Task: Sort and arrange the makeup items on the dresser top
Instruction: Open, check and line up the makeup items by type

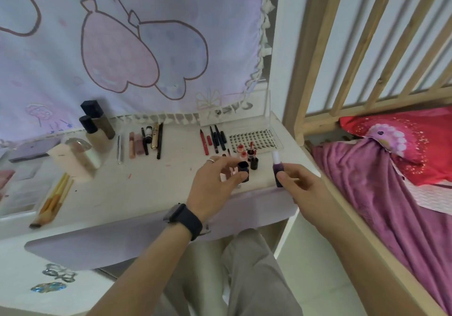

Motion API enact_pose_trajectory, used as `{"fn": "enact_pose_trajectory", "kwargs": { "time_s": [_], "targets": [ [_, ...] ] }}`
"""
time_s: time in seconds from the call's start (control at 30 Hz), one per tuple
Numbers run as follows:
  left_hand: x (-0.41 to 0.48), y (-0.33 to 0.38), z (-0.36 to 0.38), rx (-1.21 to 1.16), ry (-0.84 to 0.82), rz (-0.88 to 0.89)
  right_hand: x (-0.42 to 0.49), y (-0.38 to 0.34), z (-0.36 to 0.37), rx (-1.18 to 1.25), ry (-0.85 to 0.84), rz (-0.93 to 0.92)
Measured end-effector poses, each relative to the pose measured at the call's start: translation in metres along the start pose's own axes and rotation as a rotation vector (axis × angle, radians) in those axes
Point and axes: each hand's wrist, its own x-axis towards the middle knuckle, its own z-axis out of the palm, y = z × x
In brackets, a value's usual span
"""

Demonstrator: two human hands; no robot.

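Partly hidden in left hand [212, 183], blurred dark tube [243, 169]

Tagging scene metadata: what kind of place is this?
Most likely a bedroom or dorm room: a white dresser top lined with makeup pencils stands beside a wooden bed frame holding a purple blanket and red pillow; a cartoon-print cloth hangs behind.

purple bottle [277, 172] upright, black tube [243, 169] beside

Cartoon-print curtain [122, 46] behind; slatted wooden bed frame [367, 46] right, pink bedding [391, 205].
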Motion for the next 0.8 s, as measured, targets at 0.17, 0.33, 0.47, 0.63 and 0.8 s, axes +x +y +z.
{"fn": "enact_pose_trajectory", "kwargs": {
  "time_s": [0.17, 0.33, 0.47, 0.63, 0.8],
  "targets": [
    [0.005, -0.004, 0.011, 0.160, 0.030, 0.024, 0.012, 0.008, -0.003, -0.230, 0.034, -0.063],
    [0.007, -0.007, 0.021, 0.280, 0.060, 0.011, 0.033, 0.012, 0.004, -0.404, -0.030, -0.162],
    [0.009, -0.010, 0.023, 0.386, 0.088, 0.035, 0.046, 0.025, 0.010, -0.523, -0.064, -0.250],
    [0.007, -0.014, 0.024, 0.514, 0.137, 0.073, 0.048, 0.033, 0.010, -0.659, -0.067, -0.349],
    [0.008, -0.017, 0.026, 0.573, 0.135, 0.073, 0.048, 0.033, 0.013, -0.691, -0.044, -0.386]
  ]
}}
